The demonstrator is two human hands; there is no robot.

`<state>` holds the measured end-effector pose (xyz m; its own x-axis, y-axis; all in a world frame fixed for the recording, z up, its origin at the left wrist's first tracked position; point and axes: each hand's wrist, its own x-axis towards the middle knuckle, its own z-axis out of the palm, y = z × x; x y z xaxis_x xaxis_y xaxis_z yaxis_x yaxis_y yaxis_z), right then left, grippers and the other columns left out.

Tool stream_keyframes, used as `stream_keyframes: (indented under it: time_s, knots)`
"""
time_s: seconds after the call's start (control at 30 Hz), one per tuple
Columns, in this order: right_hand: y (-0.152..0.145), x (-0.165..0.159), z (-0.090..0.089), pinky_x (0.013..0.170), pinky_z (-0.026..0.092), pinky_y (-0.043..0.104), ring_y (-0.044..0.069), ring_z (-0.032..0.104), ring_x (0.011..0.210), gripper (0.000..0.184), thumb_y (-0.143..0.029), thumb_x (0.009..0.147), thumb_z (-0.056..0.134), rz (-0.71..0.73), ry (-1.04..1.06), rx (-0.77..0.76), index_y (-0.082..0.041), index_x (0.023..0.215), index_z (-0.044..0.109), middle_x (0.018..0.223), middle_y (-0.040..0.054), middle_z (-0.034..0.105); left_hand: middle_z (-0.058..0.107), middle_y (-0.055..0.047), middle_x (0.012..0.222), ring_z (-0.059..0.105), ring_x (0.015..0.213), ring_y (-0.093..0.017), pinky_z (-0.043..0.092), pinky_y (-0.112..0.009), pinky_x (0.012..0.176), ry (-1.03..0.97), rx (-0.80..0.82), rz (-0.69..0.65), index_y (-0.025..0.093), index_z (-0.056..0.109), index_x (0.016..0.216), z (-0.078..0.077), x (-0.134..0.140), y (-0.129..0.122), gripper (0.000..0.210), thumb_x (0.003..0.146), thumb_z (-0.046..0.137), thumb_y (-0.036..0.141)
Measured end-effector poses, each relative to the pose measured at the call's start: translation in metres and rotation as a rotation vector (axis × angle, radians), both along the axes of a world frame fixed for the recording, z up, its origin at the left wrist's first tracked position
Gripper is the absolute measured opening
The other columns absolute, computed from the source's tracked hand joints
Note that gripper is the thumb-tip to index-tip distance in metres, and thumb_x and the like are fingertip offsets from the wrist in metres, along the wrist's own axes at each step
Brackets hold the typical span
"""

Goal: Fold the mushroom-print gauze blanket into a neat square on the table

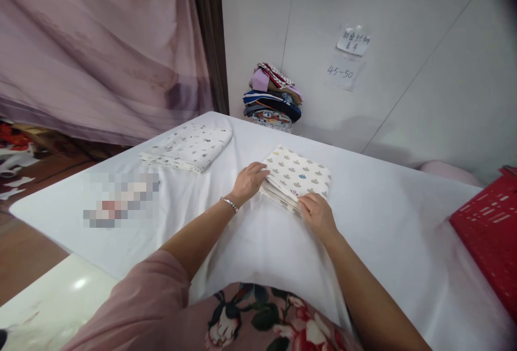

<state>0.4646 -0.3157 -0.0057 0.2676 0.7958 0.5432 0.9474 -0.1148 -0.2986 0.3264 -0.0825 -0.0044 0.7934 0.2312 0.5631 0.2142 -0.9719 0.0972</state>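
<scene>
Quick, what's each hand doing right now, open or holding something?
Left hand: open, fingers resting on the left edge of the folded cloth.
Right hand: fingers curled at the cloth's near corner; a firm grip cannot be told.
</scene>
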Motion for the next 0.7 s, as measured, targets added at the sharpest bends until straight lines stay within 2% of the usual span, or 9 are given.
stream_keyframes:
  time_s: [0.23, 0.47, 0.7]
  knots:
    - [0.003, 0.001, -0.007, 0.069, 0.04, 0.031, 0.018, 0.051, 0.076, 0.028, -0.023, 0.092, 0.041, 0.009, -0.041, -0.082, -0.022, 0.085, 0.068, 0.082, 0.0041, 0.06, 0.059, -0.007, 0.121, 0.049, 0.114, -0.021, 0.047, -0.035, 0.087, 0.091, -0.009, -0.008, 0.023, 0.063, 0.111, -0.016, -0.007, 0.002, 0.029, 0.092, 0.041, 0.02]
    - [0.002, 0.001, -0.004, 0.069, 0.041, 0.031, 0.017, 0.051, 0.076, 0.027, -0.023, 0.092, 0.04, 0.002, -0.046, -0.102, -0.022, 0.086, 0.067, 0.084, 0.0039, 0.06, 0.056, -0.008, 0.125, 0.047, 0.117, -0.022, 0.047, -0.037, 0.089, 0.16, -0.015, -0.014, 0.021, 0.058, 0.117, -0.008, -0.01, -0.001, 0.032, 0.091, 0.039, 0.017]
    - [0.003, 0.001, -0.003, 0.072, 0.042, 0.032, 0.019, 0.052, 0.082, 0.018, -0.024, 0.088, 0.048, -0.012, -0.074, -0.155, -0.023, 0.093, 0.065, 0.088, 0.0042, 0.06, 0.05, -0.011, 0.132, 0.044, 0.121, -0.024, 0.045, -0.039, 0.093, 0.236, 0.016, -0.09, 0.019, 0.054, 0.121, 0.001, -0.016, 0.001, 0.034, 0.088, 0.045, 0.018]
